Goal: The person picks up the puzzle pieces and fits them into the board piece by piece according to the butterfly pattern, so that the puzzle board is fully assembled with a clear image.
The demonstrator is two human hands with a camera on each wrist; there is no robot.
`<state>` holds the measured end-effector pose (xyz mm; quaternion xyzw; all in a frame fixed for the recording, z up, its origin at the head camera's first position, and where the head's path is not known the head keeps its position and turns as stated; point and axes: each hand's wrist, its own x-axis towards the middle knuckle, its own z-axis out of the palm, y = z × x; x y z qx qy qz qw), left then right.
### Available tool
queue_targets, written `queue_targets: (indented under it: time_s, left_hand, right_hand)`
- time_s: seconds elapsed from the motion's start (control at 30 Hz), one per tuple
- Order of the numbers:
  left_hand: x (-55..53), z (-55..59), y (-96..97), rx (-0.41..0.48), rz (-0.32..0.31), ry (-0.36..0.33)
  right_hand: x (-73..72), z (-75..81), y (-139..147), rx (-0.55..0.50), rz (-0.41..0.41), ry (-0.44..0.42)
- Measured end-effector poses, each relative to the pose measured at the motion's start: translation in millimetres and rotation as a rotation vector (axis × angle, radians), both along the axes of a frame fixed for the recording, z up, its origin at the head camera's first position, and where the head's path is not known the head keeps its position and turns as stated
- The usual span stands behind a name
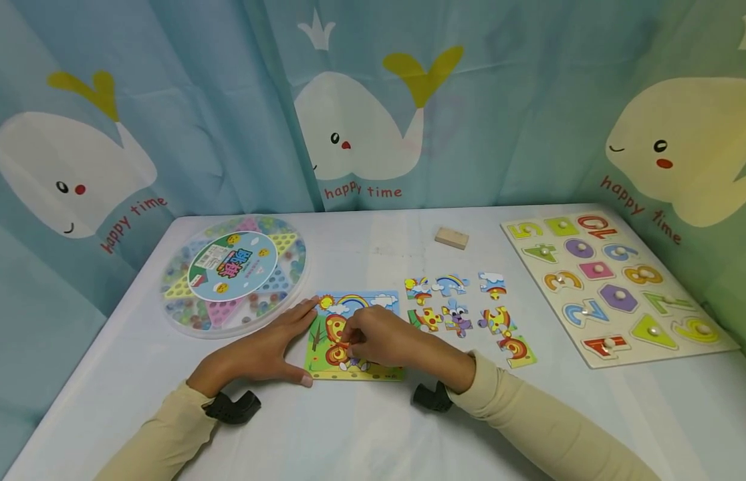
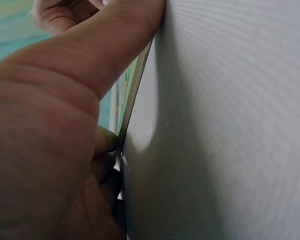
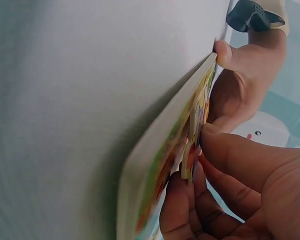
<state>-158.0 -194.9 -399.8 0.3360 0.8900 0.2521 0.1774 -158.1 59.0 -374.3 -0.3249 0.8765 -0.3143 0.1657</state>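
Note:
A picture puzzle board (image 1: 355, 375) with a rainbow and a butterfly lies flat on the table. My left hand (image 1: 269, 347) rests along its left side, fingers at the upper corner and thumb (image 3: 223, 54) at the lower corner. Over the middle of the board, my right hand (image 1: 382, 337) pinches a small puzzle piece (image 3: 190, 162) between thumb and fingertips. In the right wrist view the piece is tilted, close over the board's face; in the head view the fingers hide most of it. The left wrist view shows the board's thin edge (image 2: 135, 90) beside my thumb.
Several loose puzzle pieces (image 1: 458, 316) lie right of the board. A round marble board game (image 1: 261, 314) sits at the left, close to my left hand. At the right lies a number and shape peg board (image 1: 595, 310). A small wooden block (image 1: 452, 238) is farther back, before a curtain (image 1: 517, 133).

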Motion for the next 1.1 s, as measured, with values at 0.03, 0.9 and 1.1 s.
queue_targets:
  time_s: [0.03,0.9,1.1]
  left_hand:
    - [0.0,0.1,-0.1,0.0,0.0,0.001]
    - [0.2,-0.9,-2.2,0.009,0.003,-0.009]
    - [0.1,-2.0,-1.7,0.011,0.0,-0.004]
  right_hand:
    - [-0.3,-0.2,0,0.0,0.003,0.001]
    - [-2.1,0.9,-11,0.119,0.046,0.049]
    - [-1.3,1.7,-13,0.128,0.025,0.054]
